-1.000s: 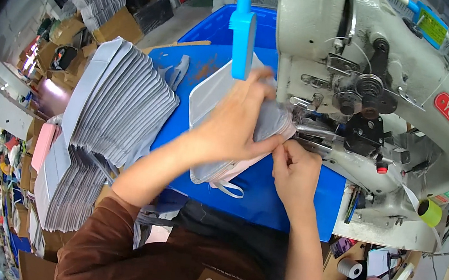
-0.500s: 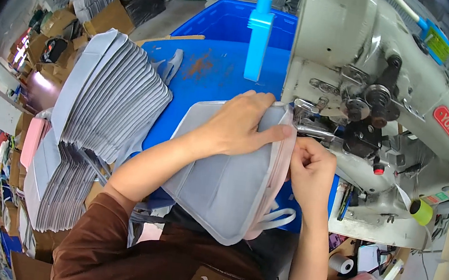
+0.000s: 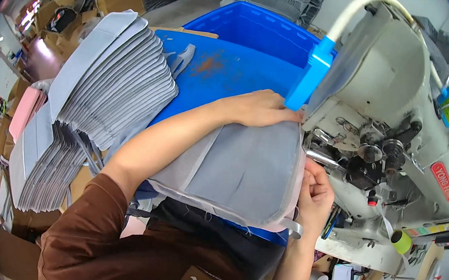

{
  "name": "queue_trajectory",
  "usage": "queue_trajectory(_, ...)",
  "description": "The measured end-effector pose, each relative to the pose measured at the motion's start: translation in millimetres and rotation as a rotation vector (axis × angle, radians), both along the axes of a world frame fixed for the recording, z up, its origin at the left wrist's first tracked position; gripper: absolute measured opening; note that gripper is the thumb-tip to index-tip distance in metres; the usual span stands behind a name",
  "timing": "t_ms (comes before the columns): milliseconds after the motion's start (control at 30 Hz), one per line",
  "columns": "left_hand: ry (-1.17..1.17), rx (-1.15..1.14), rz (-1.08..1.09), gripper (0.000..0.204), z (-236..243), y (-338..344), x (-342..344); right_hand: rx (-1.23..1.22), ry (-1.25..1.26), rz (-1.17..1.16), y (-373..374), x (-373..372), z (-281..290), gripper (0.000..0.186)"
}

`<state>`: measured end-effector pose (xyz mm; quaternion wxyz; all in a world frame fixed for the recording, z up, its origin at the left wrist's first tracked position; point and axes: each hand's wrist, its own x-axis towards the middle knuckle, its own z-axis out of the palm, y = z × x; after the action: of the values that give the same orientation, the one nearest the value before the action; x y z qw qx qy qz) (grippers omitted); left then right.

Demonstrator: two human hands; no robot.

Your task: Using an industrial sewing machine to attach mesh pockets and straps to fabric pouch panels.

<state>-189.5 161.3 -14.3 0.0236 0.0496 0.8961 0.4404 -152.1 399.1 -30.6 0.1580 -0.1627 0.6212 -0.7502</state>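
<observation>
Head view: grey fabric panel [image 3: 243, 171] at sewing machine [image 3: 395, 134].
Left hand [image 3: 260, 108] lies flat on the panel's far edge, fingers together, tips beside the blue lamp bracket [image 3: 307, 77]. Right hand [image 3: 315, 191] pinches the panel's right edge, fingers curled shut, near the machine. Stacked grey panels [image 3: 107, 85] lie left on blue table [image 3: 227, 72].

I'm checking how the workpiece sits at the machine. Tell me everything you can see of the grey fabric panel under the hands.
The grey fabric panel is a flat, soft-looking piece in two greys, lighter at its left, with seam lines and a pale pink edging along its right and lower rim. It lies on the blue table, its right edge against the sewing machine. The left hand presses its top edge; the right hand pinches its right edge.
</observation>
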Motion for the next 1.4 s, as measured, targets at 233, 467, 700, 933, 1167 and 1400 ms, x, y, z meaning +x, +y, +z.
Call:
queue_trajectory(233,0.768,-0.193,-0.245,0.041,37,62,108,-0.165,-0.392,0.103,32,26,-10,0.042)
queue_trajectory(467,0.796,-0.355,-0.214,0.03,19,77,138,-0.243,0.269,-0.437,35,66,1,0.046)
queue_trajectory(700,0.888,-0.077,0.148,0.021,3,79,142,0.848,1.122,-0.004,6,68,25,0.034)
queue_trajectory(933,0.819,0.242,0.333,0.014,1,81,137,0.598,1.125,0.442,9,21,37,0.019)
queue_trajectory(1167,0.818,-0.098,0.217,0.019,22,83,146,0.341,0.548,-0.071,23,47,22,0.009)
queue_trajectory(1400,0.797,-0.696,-0.001,0.033,25,99,152,0.224,0.172,0.019,18,54,0,0.023)
